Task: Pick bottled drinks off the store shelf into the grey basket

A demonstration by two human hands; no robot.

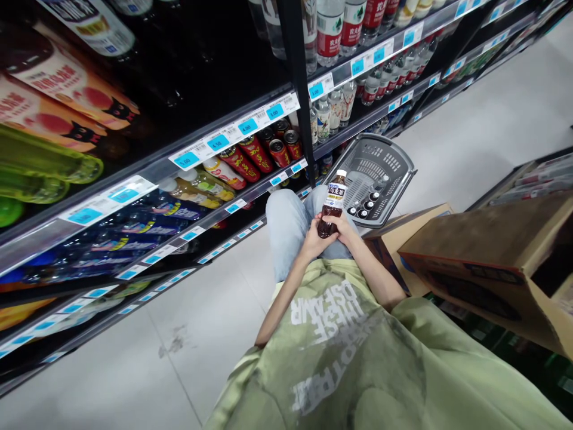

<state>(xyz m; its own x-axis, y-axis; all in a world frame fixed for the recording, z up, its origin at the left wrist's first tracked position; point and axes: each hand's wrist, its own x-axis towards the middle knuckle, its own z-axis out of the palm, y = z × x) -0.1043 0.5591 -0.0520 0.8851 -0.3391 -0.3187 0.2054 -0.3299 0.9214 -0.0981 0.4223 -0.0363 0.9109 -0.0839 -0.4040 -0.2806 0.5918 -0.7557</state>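
Observation:
Both of my hands are closed around the lower part of a bottle of dark oolong tea point(335, 194), held upright above my knees with its white cap up. My left hand point(317, 240) wraps the bottle's base from the left. From the other side, my right hand point(342, 227) grips it, with the thumb across the front. Just beyond the bottle is a grey plastic shopping basket point(394, 156). Several dark bottles with white caps point(363, 205) lie inside it.
Drink shelves point(228, 134) with blue price tags run along the left and ahead. Red drink cans point(280, 153) and water bottles point(330, 36) stand on them. Cardboard boxes point(483, 239) are stacked close on my right. Pale floor tiles point(215, 334) show at the left.

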